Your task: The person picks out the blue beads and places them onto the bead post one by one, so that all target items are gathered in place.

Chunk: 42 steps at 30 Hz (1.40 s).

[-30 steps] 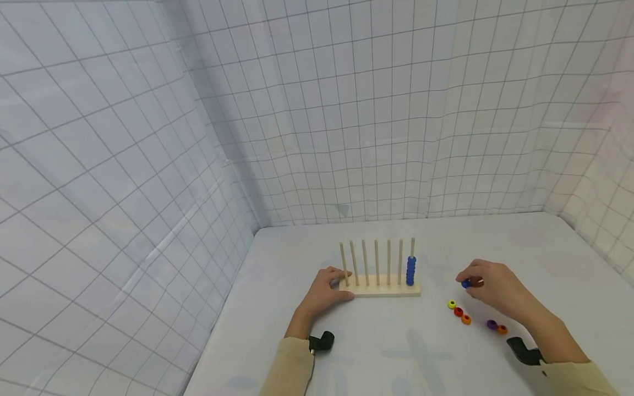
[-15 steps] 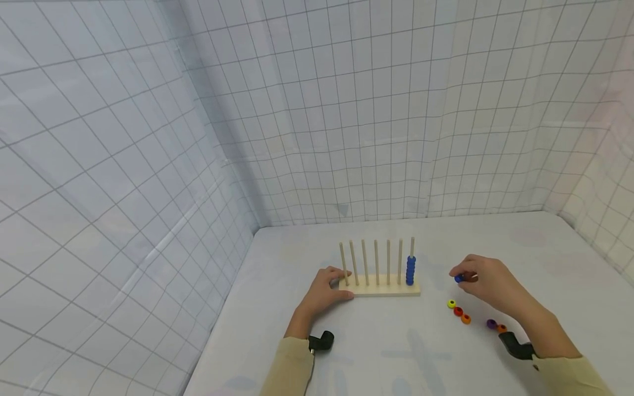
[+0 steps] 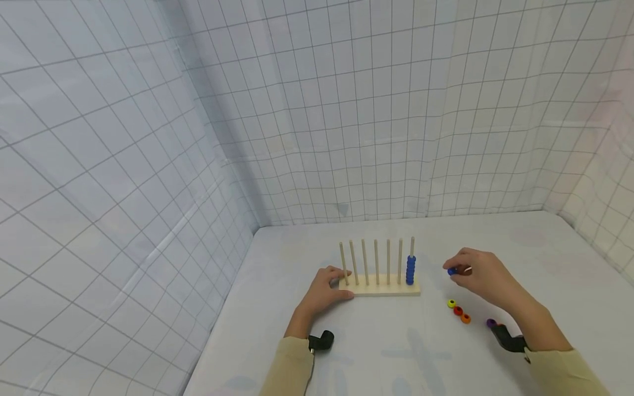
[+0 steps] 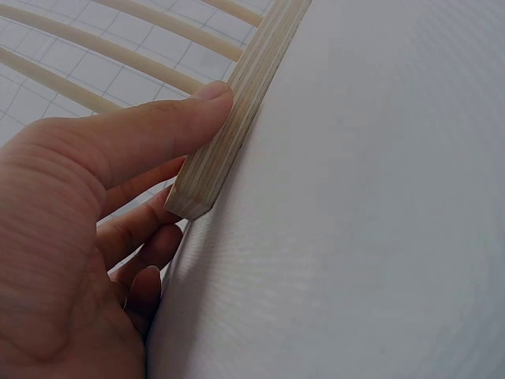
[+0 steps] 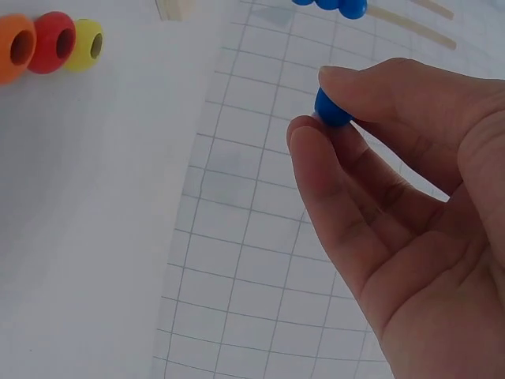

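A wooden peg rack [image 3: 378, 290] with a row of upright pegs stands mid-table. Its rightmost peg carries a stack of blue beads [image 3: 410, 270], the peg's tip bare above them; the other pegs hold none. My left hand [image 3: 322, 291] grips the rack's left end, the thumb on the front edge of the base [image 4: 229, 126] and the fingers behind. To the right of the rack, above the table, my right hand [image 3: 482, 275] pinches one blue bead [image 5: 331, 109] between thumb and fingertips. The bead is apart from the rack.
Yellow [image 3: 451, 303], red [image 3: 458, 311] and orange [image 3: 465, 318] beads lie in a slanting line right of the rack. A purple bead [image 3: 491, 323] lies farther right, beside the right wrist's black camera [image 3: 507, 340]. Grid-patterned cloth walls [image 3: 346, 137] surround the table's back and sides.
My right hand has lifted the blue bead and carried it left and away from me, closer to the rack. The left hand and the rack keep their place.
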Each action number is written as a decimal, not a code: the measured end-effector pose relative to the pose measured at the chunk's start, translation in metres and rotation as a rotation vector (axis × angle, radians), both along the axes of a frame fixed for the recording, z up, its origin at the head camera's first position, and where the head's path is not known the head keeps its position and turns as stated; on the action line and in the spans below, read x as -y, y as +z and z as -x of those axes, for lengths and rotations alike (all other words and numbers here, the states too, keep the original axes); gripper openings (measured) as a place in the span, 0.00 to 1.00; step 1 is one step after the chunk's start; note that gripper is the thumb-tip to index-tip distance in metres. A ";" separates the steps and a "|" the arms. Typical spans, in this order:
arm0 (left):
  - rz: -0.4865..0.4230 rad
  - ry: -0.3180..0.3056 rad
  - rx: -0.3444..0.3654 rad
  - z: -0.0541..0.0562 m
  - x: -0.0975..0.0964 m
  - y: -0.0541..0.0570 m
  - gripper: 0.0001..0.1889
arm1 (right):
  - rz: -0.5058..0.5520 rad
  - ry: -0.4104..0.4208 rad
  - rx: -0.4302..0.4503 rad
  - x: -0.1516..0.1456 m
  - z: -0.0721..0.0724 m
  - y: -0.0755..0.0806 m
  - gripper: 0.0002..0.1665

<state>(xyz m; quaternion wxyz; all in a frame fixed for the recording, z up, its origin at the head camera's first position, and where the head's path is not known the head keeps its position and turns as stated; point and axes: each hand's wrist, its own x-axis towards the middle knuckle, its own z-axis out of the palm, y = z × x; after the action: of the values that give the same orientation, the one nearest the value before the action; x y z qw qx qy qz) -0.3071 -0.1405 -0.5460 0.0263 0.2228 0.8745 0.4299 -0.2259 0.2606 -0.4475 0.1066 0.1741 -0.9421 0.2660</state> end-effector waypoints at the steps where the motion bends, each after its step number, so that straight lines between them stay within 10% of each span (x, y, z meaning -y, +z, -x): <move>1: -0.001 0.001 0.000 0.000 0.000 0.000 0.30 | 0.003 0.003 0.000 0.001 0.001 0.001 0.12; 42: 0.013 0.003 -0.007 0.001 0.000 0.001 0.29 | 0.109 0.003 -0.130 0.035 0.013 0.049 0.12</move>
<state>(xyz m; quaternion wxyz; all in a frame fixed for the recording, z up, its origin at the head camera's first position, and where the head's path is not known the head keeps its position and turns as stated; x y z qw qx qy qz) -0.3077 -0.1400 -0.5454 0.0239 0.2229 0.8778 0.4233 -0.2389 0.2252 -0.3983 0.1763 0.1865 -0.9171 0.3051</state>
